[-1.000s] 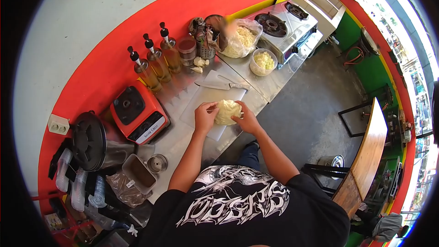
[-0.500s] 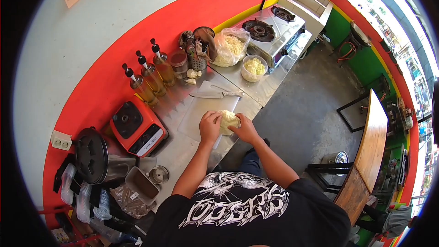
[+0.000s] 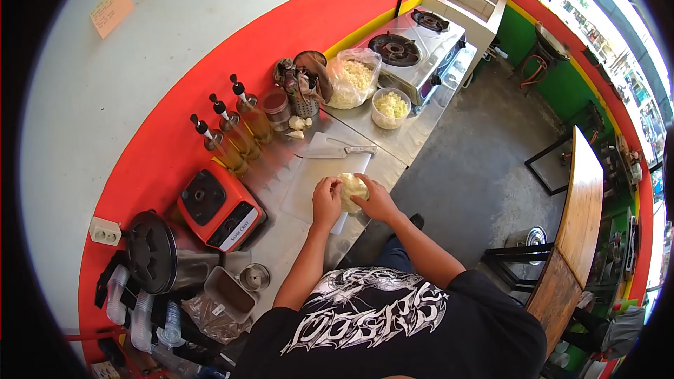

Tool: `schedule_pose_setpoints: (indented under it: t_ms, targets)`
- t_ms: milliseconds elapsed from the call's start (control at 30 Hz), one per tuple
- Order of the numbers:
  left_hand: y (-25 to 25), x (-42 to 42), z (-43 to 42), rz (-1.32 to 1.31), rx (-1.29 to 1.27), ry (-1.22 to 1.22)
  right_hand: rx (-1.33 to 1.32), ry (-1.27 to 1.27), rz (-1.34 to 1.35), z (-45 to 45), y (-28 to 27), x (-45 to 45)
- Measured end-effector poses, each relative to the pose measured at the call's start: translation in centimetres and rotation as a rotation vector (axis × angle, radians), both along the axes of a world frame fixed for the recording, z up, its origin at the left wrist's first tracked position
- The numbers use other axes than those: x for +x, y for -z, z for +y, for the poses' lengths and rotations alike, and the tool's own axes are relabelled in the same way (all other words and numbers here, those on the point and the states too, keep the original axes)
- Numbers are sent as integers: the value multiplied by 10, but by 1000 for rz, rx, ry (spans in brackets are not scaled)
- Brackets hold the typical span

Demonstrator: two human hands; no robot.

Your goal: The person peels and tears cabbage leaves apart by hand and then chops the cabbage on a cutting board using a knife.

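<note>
A pale, round cabbage (image 3: 353, 191) is between my two hands over the near edge of a white cutting board (image 3: 309, 181). My left hand (image 3: 327, 200) has its fingers bent against the cabbage's left side. On the right side, my right hand (image 3: 376, 201) grips it with thumb and fingers. A knife (image 3: 340, 152) lies across the far part of the board, its handle to the right. Beyond the board are a few pale pieces (image 3: 299, 125). Shredded cabbage fills a clear round tub (image 3: 391, 108) and a plastic bag (image 3: 353, 78).
A red blender base (image 3: 221, 207) stands left of the board, with three pump bottles (image 3: 242, 133) behind it. A gas stove (image 3: 411, 49) is at the back right. A metal tin (image 3: 254, 277) and a rectangular container (image 3: 230, 294) sit nearer on the left. A wooden counter (image 3: 572, 224) runs along the right.
The view has shifted and tilted, so the board and stove appear moved in the frame. Both hands stay on the cabbage, with only small finger changes.
</note>
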State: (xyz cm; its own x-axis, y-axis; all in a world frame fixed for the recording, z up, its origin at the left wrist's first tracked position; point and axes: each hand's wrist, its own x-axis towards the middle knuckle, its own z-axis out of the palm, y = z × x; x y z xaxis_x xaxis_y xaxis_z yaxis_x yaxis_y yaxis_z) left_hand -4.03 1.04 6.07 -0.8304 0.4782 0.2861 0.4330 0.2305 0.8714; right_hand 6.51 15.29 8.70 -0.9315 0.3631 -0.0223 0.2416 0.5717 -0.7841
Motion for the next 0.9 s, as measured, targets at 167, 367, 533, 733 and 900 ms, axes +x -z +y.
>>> schedule_pose_setpoints:
  t_ms: [167, 367, 533, 733, 900]
  targets:
    - [14, -2, 2, 200, -6, -77, 17, -50, 7, -6, 7, 0]
    - [10, -6, 3, 3, 92, -50, -41, -48, 19, -4, 8, -5]
    - [5, -4, 4, -23, 12, -113, -115, -34, 68, -4, 15, -12]
    - [25, -14, 6, 28, -163, -148, -595, 79, -35, -12, 26, -25]
    - [32, -24, 2, -96, -146, -111, -700, -10, -166, -11, 13, -20]
